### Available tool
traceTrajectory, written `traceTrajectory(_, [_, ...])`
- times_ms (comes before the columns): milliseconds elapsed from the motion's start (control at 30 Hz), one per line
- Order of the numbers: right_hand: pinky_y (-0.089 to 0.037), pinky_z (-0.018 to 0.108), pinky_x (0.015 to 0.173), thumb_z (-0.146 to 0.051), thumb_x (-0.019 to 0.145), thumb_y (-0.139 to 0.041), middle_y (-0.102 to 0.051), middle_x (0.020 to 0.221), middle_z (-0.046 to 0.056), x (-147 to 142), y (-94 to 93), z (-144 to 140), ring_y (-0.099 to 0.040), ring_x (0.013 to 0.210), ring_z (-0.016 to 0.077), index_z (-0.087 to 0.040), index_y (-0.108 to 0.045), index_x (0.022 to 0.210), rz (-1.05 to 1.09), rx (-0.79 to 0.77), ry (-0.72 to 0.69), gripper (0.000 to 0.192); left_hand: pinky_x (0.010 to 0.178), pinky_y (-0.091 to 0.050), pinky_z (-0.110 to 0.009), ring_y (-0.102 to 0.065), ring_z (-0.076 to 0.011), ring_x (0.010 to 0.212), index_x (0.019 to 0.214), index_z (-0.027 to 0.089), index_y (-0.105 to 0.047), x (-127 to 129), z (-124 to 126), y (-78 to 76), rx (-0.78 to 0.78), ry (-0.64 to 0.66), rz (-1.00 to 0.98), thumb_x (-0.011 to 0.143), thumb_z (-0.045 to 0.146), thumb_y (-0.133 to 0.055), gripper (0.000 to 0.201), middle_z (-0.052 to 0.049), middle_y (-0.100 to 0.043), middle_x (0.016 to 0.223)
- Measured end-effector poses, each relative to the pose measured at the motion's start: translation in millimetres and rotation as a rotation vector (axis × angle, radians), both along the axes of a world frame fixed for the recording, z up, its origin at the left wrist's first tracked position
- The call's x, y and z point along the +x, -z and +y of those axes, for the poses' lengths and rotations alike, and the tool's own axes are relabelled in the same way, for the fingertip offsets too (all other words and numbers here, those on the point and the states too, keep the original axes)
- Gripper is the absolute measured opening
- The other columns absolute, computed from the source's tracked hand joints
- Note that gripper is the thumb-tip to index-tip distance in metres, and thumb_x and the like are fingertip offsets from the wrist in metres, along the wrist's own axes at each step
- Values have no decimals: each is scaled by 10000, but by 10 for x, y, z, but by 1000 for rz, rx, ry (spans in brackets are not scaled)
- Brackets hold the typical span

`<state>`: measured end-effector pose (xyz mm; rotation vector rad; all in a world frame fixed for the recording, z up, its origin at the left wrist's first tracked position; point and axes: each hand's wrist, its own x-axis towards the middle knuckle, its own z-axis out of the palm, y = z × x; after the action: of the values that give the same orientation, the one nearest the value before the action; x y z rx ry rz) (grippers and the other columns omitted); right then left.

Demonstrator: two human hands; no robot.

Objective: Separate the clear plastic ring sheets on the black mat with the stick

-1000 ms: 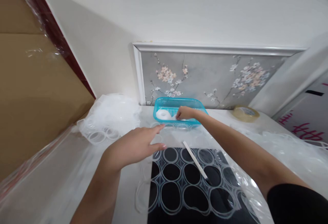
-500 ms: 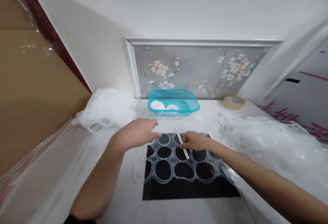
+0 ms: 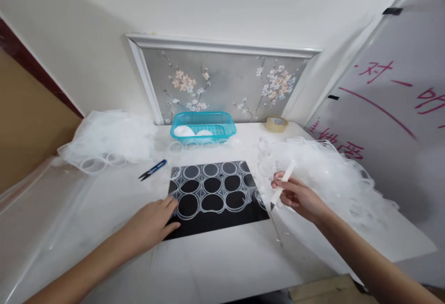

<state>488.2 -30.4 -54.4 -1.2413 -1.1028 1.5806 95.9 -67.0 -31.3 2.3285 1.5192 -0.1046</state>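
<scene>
Left hand (image 3: 153,223) lies flat, fingers spread, on the near-left corner of the black mat (image 3: 215,213) at the table's (image 3: 215,267) centre. Right hand (image 3: 295,197) pinches a white stick (image 3: 282,186) just off the mat's right edge. Blue basket (image 3: 203,128) stands at the far edge.

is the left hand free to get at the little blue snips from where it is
Probably yes. The left hand lies flat on the corner of the black mat, holding nothing, and the blue snips lie on bare table just beyond it, with nothing between.
</scene>
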Motion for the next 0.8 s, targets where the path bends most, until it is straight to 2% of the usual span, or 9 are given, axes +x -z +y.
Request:
traceTrajectory(33, [-268, 204, 373, -454, 827, -594, -585, 839, 20, 38, 18, -48, -476, 442, 73, -232, -521, 935, -51, 53, 5, 257, 718, -441, -332, -621, -267, 857, 1009, 188, -564, -34, -27, 20, -43, -49, -49, 863, 387, -474, 263, -99, -630, 1004])
traceTrajectory(100, [-449, 262, 490, -484, 899, -478, -619, 951, 79, 40, 75, -101, -649, 684, 176, -222, -556, 973, -235, 243, -25, 284, 659, -417, -298, -623, -249, 795, 1042, 194, -537, -55, -67, 17, -111, -134, -83, 874, 421, -459, 293, -70, -637, 915])
traceTrajectory(133, [-513, 316, 605, -480, 913, -456, -624, 1006, 104, 11, 116, -108, -665, 824, 220, -216, -586, 992, -371, 382, -66, 305, 626, -399, -287, -617, -243, 748, 1056, 192, -527, -46, -79, 2, -130, -169, -76, 877, 435, -452, 311, -58, -635, 853])
traceTrajectory(200, [-514, 425, 836, -451, 906, -494, -618, 1103, 137, -85, 221, -85, -616, 1017, 271, -208, -632, 1041, -677, 676, -180, 311, 575, -359, -272, -589, -230, 661, 1072, 190, -513, -15, -89, -42, -153, -204, -60, 878, 456, -441, 337, -28, -609, 732])
traceTrajectory(300, [-478, 477, 914, -435, 862, -587, -624, 1084, 157, -232, 388, 19, -576, 1039, 296, -176, -630, 1114, -991, 925, -322, 365, 551, -328, -251, -537, -199, 597, 1056, 199, -527, 3, -85, -118, -188, -224, -98, 859, 470, -471, 340, 13, -541, 643])
traceTrajectory(433, [-492, 438, 838, -384, 924, -499, -639, 939, 117, -254, 472, 188, -574, 913, 260, -173, -639, 979, -1131, 973, -429, 260, 551, -321, -224, -428, -142, 553, 961, 208, -600, -95, -88, -226, -234, -263, -271, 831, 494, -534, 321, 50, -393, 601])
traceTrajectory(533, [-490, 384, 795, -277, 969, -392, -632, 862, 88, -128, 367, 268, -580, 834, 219, -186, -614, 866, -1103, 920, -509, 261, 582, -345, -221, -395, -131, 577, 983, 213, -612, -193, -86, -270, -179, -357, -496, 825, 548, -550, 375, 54, -346, 606])
traceTrajectory(667, [-484, 344, 730, -247, 953, -387, -604, 827, 71, 95, 9, 291, -581, 764, 195, -196, -577, 824, -1054, 799, -542, 236, 578, -359, -229, -354, -127, 552, 1091, 218, -587, -234, -90, -252, -102, -487, -670, 820, 549, -585, 428, 64, -315, 573])
traceTrajectory(800, [-462, 342, 684, -263, 921, -418, -580, 794, 67, 248, -408, 237, -556, 707, 196, -210, -549, 793, -1069, 828, -479, 190, 567, -368, -222, -410, -133, 563, 1033, 240, -636, -219, -182, -256, 130, -529, -582, 806, 531, -613, 370, 45, -402, 581])
